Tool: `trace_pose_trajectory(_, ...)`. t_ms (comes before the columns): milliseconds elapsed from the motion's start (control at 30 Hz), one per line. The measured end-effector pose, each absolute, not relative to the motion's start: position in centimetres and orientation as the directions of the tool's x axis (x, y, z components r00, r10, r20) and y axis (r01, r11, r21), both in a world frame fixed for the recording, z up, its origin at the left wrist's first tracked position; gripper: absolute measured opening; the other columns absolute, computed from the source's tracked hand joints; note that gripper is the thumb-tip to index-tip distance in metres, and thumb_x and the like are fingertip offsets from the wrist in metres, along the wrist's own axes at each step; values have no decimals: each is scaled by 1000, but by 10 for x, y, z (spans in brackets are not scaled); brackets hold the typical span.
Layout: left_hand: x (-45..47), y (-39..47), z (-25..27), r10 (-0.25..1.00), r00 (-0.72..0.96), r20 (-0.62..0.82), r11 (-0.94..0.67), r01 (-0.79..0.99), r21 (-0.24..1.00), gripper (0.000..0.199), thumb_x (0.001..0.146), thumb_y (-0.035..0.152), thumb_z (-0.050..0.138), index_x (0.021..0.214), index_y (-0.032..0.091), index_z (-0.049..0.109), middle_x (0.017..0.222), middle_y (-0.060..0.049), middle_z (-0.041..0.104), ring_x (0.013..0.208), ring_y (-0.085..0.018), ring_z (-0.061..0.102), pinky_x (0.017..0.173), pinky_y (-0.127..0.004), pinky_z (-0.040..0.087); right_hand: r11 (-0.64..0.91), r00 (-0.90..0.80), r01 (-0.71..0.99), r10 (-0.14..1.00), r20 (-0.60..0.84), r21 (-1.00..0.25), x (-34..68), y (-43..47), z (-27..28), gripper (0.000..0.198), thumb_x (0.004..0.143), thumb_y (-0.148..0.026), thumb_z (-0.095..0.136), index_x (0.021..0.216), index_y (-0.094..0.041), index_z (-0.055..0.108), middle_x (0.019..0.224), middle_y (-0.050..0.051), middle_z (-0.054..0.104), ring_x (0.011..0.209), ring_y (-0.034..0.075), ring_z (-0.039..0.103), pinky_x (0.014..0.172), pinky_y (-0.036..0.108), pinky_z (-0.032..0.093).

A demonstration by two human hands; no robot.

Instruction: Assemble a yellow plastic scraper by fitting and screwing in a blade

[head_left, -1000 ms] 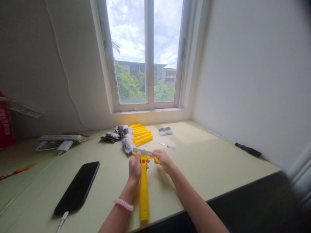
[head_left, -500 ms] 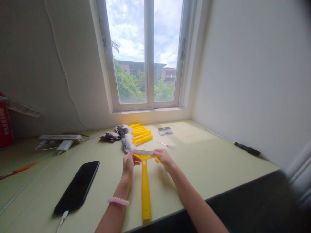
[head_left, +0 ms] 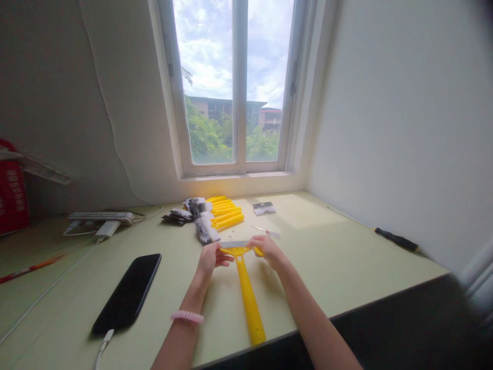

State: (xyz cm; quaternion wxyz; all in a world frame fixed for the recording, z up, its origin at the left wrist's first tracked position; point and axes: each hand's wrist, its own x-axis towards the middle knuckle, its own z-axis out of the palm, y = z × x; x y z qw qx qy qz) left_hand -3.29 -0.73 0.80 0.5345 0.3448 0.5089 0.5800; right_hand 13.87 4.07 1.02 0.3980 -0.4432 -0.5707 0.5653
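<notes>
A yellow scraper (head_left: pixel 249 303) lies between my hands, its handle pointing toward me and tilted to the right. Along its wide head runs a flat metal blade (head_left: pixel 234 244). My left hand (head_left: pixel 208 259) pinches the left end of the head, thumb on top near the blade. At the right end, my right hand (head_left: pixel 266 250) grips head and blade with bent fingers; a bit of yellow shows beneath them. Just beyond the blade, a few tiny screws (head_left: pixel 231 234) rest on the table. A small screwdriver (head_left: pixel 265 231) lies a little farther off.
Several yellow handles (head_left: pixel 227 213) and grey-black packets (head_left: pixel 206 228) are piled at the back. Another small packet (head_left: pixel 264 208) lies right of them. A phone (head_left: pixel 129 293) on a cable is at left, near a power strip (head_left: pixel 100 219). A long black-handled screwdriver (head_left: pixel 396 239) lies far right.
The scraper's handle end has swung to the right, and both hands have shifted slightly right with the head. My grip at both ends stays the same. The view has turned slightly left.
</notes>
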Motion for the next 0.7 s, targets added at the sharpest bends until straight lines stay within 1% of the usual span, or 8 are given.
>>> trace_pose_trajectory(133, -30, -9, 8, 973, -179, -147, 99, -253, 962, 18, 67, 18, 47, 73, 7, 61, 63, -13, 70, 54, -19, 66, 46, -24, 49, -21, -269, 60, 962, -37, -998, 140, 43, 9, 8, 54, -21, 56, 49, -16, 53, 47, -4, 43, 49, 7, 33, 46, 22, 21)
trace_pose_trajectory(233, -30, -8, 6, 976, -176, -128, 86, -233, 969, 18, 67, 17, 47, 73, 7, 61, 61, -13, 69, 49, -17, 64, 42, -22, 46, 16, -263, 66, 965, -2, -998, 140, 45, 6, 8, 54, -21, 55, 48, -15, 53, 47, -4, 43, 48, 8, 32, 47, 23, 21)
trace_pose_trajectory(367, -30, -6, 4, 979, -180, -94, 57, -203, 978, 19, 67, 16, 47, 75, 6, 61, 62, -12, 68, 44, -14, 61, 38, -20, 43, 26, -251, 90, 968, 3, -996, 140, 48, 0, 10, 56, -21, 55, 48, -15, 53, 46, -4, 42, 47, 8, 31, 47, 24, 20)
trace_pose_trajectory(500, -28, -7, 6, 975, -205, -88, 52, -177, 983, 22, 67, 16, 47, 78, 5, 62, 67, -13, 70, 48, -16, 63, 42, -21, 46, 44, -264, 126, 965, 10, -991, 141, 48, -2, 11, 58, -21, 55, 49, -15, 54, 48, -3, 44, 48, 9, 33, 48, 24, 22)
trace_pose_trajectory(700, -28, -6, 2, 972, -220, -83, 48, -158, 986, 22, 69, 16, 47, 78, 5, 63, 66, -13, 70, 56, -19, 66, 49, -25, 51, 38, -247, 196, 969, -12, -980, 139, 44, 4, 13, 60, -21, 56, 49, -14, 55, 44, -5, 41, 47, 8, 33, 48, 23, 22)
